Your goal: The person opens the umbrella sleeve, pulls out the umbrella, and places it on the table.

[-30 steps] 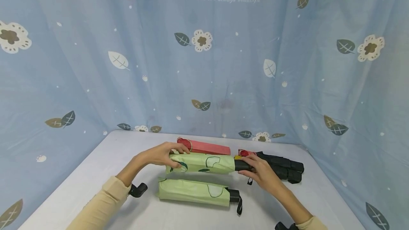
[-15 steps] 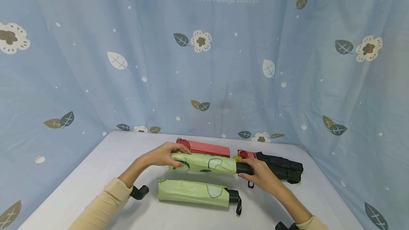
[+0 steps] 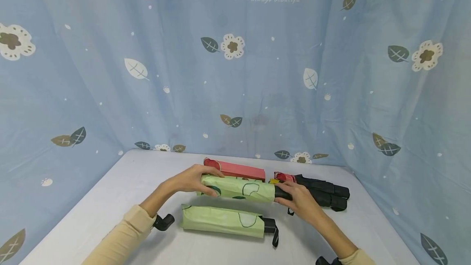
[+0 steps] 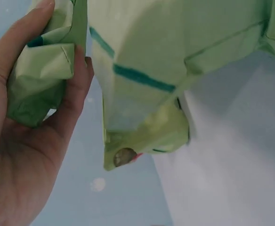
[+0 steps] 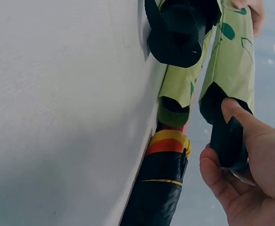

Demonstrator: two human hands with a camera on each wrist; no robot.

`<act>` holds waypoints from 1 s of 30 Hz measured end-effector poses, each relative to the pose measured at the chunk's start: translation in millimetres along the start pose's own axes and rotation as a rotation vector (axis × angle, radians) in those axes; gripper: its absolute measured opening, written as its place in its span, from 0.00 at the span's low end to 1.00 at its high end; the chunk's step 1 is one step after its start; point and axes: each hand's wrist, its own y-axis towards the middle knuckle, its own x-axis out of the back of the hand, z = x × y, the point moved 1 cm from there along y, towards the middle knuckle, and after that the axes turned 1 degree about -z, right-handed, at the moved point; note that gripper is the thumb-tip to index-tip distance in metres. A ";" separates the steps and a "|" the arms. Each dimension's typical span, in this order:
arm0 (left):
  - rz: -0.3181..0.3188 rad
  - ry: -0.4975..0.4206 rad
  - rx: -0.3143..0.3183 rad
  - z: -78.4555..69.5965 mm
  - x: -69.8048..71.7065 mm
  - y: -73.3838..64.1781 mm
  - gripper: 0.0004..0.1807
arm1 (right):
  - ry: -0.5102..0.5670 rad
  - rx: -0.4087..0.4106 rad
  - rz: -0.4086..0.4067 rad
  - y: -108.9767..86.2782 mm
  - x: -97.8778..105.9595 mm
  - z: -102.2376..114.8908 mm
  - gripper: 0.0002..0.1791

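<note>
My left hand (image 3: 193, 179) grips the left end of a folded green umbrella (image 3: 239, 188) with a leaf pattern. My right hand (image 3: 299, 200) pinches its black handle (image 5: 227, 136) at the other end. In the right wrist view the held umbrella is raised off the table. A second green umbrella (image 3: 222, 222) lies nearer the front, its black handle and wrist strap pointing right. Behind it, mostly hidden in the head view, lies another green umbrella (image 5: 177, 87) on the table. The left wrist view shows the left fingers curled round the held umbrella's green cover (image 4: 45, 77).
A red folded umbrella (image 3: 237, 169) lies at the back of the white table (image 3: 158, 248). Dark umbrellas (image 3: 327, 193) lie at the right, with a red end and a yellow band near the right hand. A blue patterned curtain (image 3: 235, 93) surrounds the table.
Both hands keep hold of the green umbrella, which has shifted slightly to the right. The left hand has moved right with it; the other umbrellas stay where they were.
</note>
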 end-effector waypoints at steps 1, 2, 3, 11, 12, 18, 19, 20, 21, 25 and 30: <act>0.002 0.001 0.002 -0.6 -0.2 0.7 0.30 | -0.002 0.006 -0.011 -0.2 0.4 -0.4 0.29; 0.007 0.002 0.004 -1.2 -0.4 1.2 0.30 | -0.006 0.016 -0.025 -0.4 0.6 -0.9 0.29; 0.011 -0.002 0.007 -1.6 -0.5 1.3 0.31 | -0.008 0.021 -0.035 -0.8 0.6 -1.9 0.29; 0.041 -0.035 0.043 3.7 0.4 -5.7 0.32 | 0.008 0.093 -0.128 -5.9 -0.3 -10.2 0.26; 0.039 -0.044 0.048 5.0 0.6 -6.9 0.32 | 0.007 0.098 -0.136 -6.5 -0.4 -11.4 0.26; 0.011 -0.088 0.049 10.6 0.6 -9.7 0.29 | 0.022 0.058 -0.115 -9.8 -0.3 -15.9 0.25; 0.004 -0.095 0.044 11.3 0.3 -9.5 0.28 | 0.031 0.047 -0.104 -10.0 -0.2 -15.8 0.25; -0.003 -0.100 0.035 12.1 0.0 -9.3 0.28 | 0.037 0.038 -0.094 -9.9 -0.1 -15.7 0.25; -0.010 -0.105 0.027 12.8 -0.4 -9.0 0.27 | 0.043 0.034 -0.092 -9.6 0.1 -15.2 0.25; -0.038 -0.109 -0.010 14.8 -1.9 -7.8 0.27 | 0.056 0.025 -0.092 -7.5 0.8 -12.9 0.25; -0.053 -0.079 -0.049 13.9 -4.6 -6.1 0.26 | 0.014 -0.053 -0.049 -5.6 2.1 -8.4 0.28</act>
